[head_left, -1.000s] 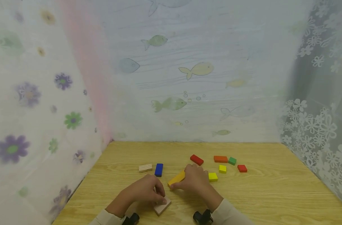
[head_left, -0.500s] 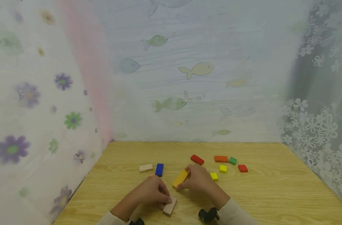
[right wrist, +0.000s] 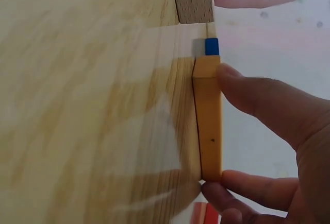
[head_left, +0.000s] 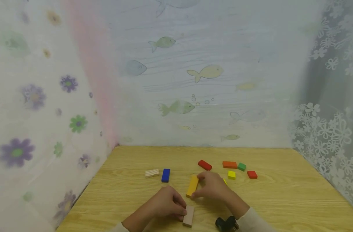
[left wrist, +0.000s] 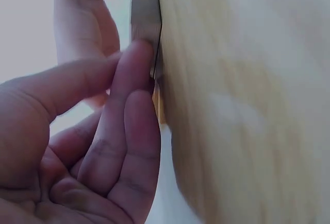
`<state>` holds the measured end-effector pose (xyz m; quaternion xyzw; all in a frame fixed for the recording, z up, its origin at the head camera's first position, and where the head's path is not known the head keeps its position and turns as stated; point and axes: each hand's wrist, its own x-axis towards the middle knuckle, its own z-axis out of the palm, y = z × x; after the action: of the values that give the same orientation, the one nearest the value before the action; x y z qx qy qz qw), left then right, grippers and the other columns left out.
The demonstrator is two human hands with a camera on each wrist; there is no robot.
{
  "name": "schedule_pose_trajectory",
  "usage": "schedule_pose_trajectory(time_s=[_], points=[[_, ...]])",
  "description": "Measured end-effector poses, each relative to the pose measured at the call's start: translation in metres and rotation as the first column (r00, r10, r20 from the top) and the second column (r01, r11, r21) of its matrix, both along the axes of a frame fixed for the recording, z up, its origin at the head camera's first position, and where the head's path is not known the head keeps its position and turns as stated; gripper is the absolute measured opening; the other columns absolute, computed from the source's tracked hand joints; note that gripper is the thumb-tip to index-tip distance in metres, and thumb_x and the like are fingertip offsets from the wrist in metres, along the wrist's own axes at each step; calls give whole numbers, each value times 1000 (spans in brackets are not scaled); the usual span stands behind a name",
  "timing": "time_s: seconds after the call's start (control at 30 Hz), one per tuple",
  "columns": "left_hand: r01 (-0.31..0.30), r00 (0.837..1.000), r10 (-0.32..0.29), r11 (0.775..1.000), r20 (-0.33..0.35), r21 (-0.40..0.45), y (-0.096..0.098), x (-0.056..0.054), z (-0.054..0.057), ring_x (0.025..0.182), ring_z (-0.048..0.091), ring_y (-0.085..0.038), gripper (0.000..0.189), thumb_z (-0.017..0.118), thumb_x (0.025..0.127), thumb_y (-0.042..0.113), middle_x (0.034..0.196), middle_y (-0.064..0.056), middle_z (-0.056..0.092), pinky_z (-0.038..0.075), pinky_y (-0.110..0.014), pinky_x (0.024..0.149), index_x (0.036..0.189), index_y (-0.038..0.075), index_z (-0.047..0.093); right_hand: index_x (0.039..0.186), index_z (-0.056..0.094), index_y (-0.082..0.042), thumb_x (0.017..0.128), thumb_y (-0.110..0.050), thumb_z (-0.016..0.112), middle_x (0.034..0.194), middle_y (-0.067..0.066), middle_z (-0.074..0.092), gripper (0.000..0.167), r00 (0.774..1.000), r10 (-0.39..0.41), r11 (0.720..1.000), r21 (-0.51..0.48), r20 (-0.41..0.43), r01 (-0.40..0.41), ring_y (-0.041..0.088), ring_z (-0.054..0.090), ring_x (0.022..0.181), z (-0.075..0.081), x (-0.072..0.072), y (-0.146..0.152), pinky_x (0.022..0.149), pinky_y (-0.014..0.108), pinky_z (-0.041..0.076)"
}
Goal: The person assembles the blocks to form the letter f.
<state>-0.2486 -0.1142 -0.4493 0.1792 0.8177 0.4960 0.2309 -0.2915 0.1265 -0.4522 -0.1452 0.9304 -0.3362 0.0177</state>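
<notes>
In the head view my left hand (head_left: pixel 169 204) holds a plain wooden block (head_left: pixel 188 216) by its left side, with the block flat on the table. The left wrist view shows the fingertips against that block's end (left wrist: pixel 146 15). Just beyond it, my right hand (head_left: pixel 212 187) grips a yellow-orange block (head_left: pixel 192 186), also lying flat. Seen from the right wrist, the thumb is at one end of the yellow-orange block (right wrist: pixel 210 126) and fingers are at the other. The two blocks lie roughly in line, with a small gap between them.
On the wooden table (head_left: pixel 121 196), a striped wooden block (head_left: pixel 152 173) and a blue block (head_left: pixel 166 175) lie left. Behind and right are a red block (head_left: pixel 205 165), an orange block (head_left: pixel 229 164), a green block (head_left: pixel 241 166), a yellow block (head_left: pixel 231 175) and another red block (head_left: pixel 252 174).
Both hands have slid rightward with their blocks. The plain and yellow-orange blocks have turned from slanting to pointing nearly straight away from me. My right hand now covers more of a second yellow block.
</notes>
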Motion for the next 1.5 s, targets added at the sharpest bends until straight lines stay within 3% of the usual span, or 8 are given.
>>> schedule_pose_trajectory(time_s=[0.33, 0.5, 0.8, 1.17, 1.5], points=[[-45, 997, 43, 998, 59, 45, 13, 8, -1, 76, 79, -22, 18, 86, 82, 6, 86, -5, 79, 63, -31, 67, 99, 5, 81, 131, 70, -8, 64, -45, 98, 134, 8, 68, 81, 997, 67, 998, -14, 44, -66, 35, 57, 131, 2, 5, 16, 110, 59, 45], [-58, 994, 54, 997, 96, 41, 18, 10, 0, 76, 79, -23, 17, 86, 83, 7, 85, -6, 79, 63, -32, 67, 99, 6, 80, 131, 70, -9, 66, -43, 97, 129, 5, 70, 78, 992, 118, 993, -15, 47, -118, 33, 59, 128, 4, 6, 22, 109, 59, 45], [-77, 992, 74, 997, 97, 20, 22, 13, 4, 76, 78, -22, 17, 86, 82, 5, 84, -5, 79, 63, -33, 66, 97, 7, 78, 131, 71, -8, 67, -45, 96, 118, 0, 71, 78, 980, 197, 980, -6, -3, -197, 25, 63, 117, 2, 7, 30, 103, 55, 50], [-82, 989, 77, 996, 129, 34, 22, 15, 5, 79, 79, -21, 15, 85, 84, 4, 87, -6, 79, 63, -32, 69, 97, 6, 78, 131, 70, -12, 70, -46, 94, 117, 0, 69, 74, 972, 234, 972, -4, -8, -234, 23, 60, 116, 2, 10, 29, 101, 54, 50], [-75, 991, 71, 997, 114, 31, 22, 14, 4, 81, 77, -18, 16, 85, 84, 6, 87, -5, 79, 63, -33, 70, 98, 7, 80, 131, 70, -15, 69, -47, 95, 118, 0, 68, 74, 976, 219, 976, 12, 10, -219, 25, 57, 115, 3, 11, 29, 99, 53, 49]])
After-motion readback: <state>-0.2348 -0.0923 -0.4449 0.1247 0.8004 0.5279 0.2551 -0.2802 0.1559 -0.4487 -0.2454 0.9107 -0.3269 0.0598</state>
